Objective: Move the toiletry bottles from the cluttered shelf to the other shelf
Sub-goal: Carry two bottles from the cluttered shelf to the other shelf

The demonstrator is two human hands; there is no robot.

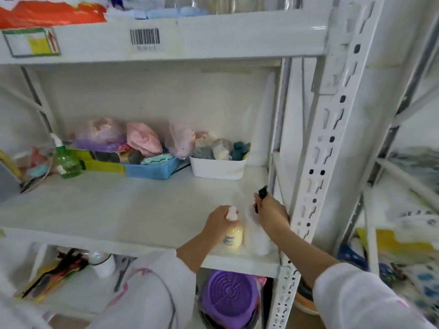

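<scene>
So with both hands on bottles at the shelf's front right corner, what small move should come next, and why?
Probably let go and pull both hands back. The left hand grips the yellow bottle and the right hand the white bottle; both bottles appear upright on the shelf, side by side.

White metal shelving [166, 203] with a slotted upright post [318, 176] stands against a pale wall [154, 96] in soft, even light.
</scene>
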